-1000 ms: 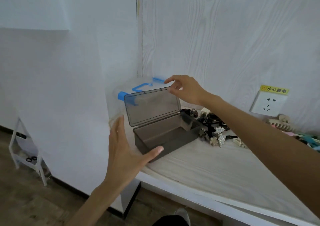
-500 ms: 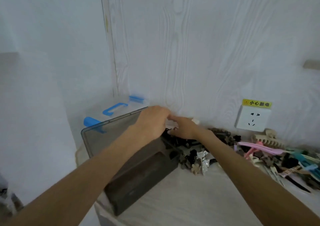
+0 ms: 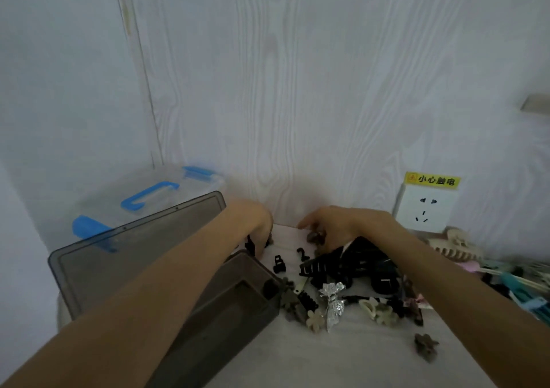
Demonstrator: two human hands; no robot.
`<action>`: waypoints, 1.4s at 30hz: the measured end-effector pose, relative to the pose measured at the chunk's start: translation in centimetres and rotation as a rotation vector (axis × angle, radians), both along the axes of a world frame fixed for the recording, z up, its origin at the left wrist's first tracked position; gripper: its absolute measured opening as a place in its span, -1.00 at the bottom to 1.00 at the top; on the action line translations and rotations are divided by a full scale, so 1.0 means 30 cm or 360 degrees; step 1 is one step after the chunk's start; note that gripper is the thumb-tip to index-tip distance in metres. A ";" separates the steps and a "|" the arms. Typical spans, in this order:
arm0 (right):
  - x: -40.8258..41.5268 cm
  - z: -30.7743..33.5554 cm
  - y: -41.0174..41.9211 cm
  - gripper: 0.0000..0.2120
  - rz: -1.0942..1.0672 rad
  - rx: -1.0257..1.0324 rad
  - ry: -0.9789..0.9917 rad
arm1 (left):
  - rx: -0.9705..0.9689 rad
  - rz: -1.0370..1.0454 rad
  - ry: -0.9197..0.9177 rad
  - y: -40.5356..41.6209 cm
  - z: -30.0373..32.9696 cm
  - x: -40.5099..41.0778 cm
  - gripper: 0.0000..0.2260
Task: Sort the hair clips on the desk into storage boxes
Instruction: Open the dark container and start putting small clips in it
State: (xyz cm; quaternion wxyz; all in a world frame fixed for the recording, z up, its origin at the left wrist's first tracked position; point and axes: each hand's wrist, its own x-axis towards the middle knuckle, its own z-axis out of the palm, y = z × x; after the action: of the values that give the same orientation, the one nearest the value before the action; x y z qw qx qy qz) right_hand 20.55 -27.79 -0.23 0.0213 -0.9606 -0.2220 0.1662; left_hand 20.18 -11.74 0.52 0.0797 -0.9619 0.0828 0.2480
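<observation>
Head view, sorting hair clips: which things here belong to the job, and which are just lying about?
Part of the job:
- left hand, right hand
- open grey box
- clear box with blue handle
- big black claw clip
- silver bow clip
- cream claw clip

Lying about:
- wall socket
- yellow warning label

The white desk (image 3: pixel 342 355) carries hair clips (image 3: pixel 342 271) beside a grey box (image 3: pixel 226 313).

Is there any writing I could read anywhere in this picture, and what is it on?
"小心触电": black characters on the yellow sticker above the white wall socket.
The small red symbol at the sticker's left end is too small to make out.
Nothing else bears readable text.
</observation>
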 end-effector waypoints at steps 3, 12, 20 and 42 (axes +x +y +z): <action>0.015 0.000 0.022 -0.36 0.0003 0.0048 0.0135 | -0.0309 0.0107 -0.0073 0.000 -0.022 0.012 -0.42; -0.003 -0.041 0.065 -0.70 -0.0182 0.0421 -0.0025 | -0.0482 0.0265 -0.0282 -0.005 -0.077 0.038 -0.70; -0.088 0.077 -0.002 -0.83 -0.0343 0.0981 -0.0008 | -0.1104 -0.0029 -0.0520 0.053 0.126 -0.140 -0.85; -0.343 0.066 0.119 -0.62 -0.0230 0.1013 0.0450 | -0.0890 -0.0181 -0.0127 0.277 0.044 -0.635 -0.69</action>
State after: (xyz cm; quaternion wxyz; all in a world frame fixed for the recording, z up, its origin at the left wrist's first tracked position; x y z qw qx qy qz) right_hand 10.25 -24.23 1.75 0.3617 -0.8865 -0.1889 0.2181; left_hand 1.12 -3.45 1.82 -0.1715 -0.9493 0.1987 0.1728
